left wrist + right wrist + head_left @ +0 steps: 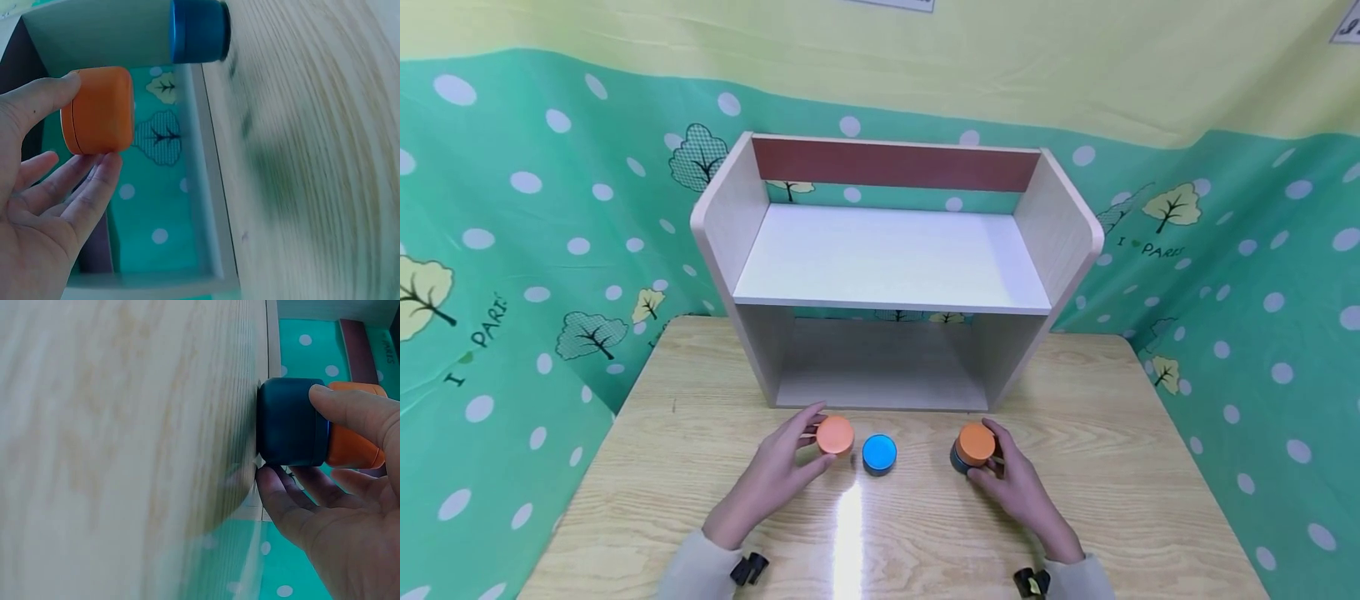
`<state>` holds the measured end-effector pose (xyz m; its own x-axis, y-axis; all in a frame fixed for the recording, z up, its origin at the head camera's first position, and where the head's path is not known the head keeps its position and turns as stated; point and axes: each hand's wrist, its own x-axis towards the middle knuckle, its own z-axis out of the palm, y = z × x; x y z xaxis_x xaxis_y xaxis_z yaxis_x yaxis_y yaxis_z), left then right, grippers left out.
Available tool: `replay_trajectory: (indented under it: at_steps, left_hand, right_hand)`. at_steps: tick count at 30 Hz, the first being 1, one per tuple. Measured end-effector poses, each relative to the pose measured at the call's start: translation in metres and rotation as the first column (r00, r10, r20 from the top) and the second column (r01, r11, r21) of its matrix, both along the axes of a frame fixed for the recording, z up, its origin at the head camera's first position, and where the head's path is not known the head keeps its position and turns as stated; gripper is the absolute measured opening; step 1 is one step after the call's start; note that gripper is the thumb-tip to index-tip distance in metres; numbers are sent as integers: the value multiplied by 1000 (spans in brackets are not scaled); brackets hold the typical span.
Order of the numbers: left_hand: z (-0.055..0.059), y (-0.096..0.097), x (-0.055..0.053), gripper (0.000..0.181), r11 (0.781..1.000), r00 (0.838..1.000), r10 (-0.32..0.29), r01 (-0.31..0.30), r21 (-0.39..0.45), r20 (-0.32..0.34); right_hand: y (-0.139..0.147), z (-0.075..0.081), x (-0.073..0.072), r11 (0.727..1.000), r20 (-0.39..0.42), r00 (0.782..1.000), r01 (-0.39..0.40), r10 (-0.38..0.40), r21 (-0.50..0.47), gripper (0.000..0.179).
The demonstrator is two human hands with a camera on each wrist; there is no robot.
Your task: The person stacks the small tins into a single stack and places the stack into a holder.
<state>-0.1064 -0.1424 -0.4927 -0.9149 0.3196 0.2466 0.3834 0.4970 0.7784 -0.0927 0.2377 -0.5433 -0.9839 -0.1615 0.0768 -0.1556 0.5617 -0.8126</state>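
Note:
My left hand (pixel 781 464) pinches a small round orange container (pixel 835 436) between thumb and fingertips. In the left wrist view that orange container (pixel 103 110) is held off the wooden tabletop. Right of it, a blue round container (pixel 879 452) stands upright on the table. My right hand (pixel 1013 481) grips a dark blue container (pixel 292 422) from its side, thumb near its upper edge and fingertips low by the table. A second orange container (pixel 976 443) sits stacked on top of the dark blue one, slightly off-centre.
A white two-level shelf (pixel 891 258) with a reddish-brown back strip (pixel 895 162) stands behind the containers. Its bottom board (pixel 880 367) has its front edge just beyond the hands. A green dotted cloth (pixel 520 217) hangs around the wooden table (pixel 647 467).

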Motion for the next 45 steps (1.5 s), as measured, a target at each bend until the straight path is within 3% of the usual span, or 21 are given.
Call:
replay_trajectory:
  at_steps: [7, 21, 34, 45]
  left_hand:
    - [1, 8, -5, 76, 998, 997, -67, 68, 17, -28]
    - [7, 25, -10, 74, 993, 993, -120, 120, -12, -22]
    - [12, 47, -21, 73, 974, 973, -222, 225, 38, -56]
    - [20, 65, -29, 76, 962, 960, -269, 272, 31, -81]
  right_hand:
    - [0, 0, 0, 1000, 6, 1000, 4, -4, -10, 85]
    - [1, 1, -1, 1000, -2, 1000, -3, 3, -11, 84]
    - [1, 0, -1, 1000, 14, 1000, -3, 3, -17, 84]
    - [2, -2, -2, 999, 17, 1000, -8, 8, -36, 85]
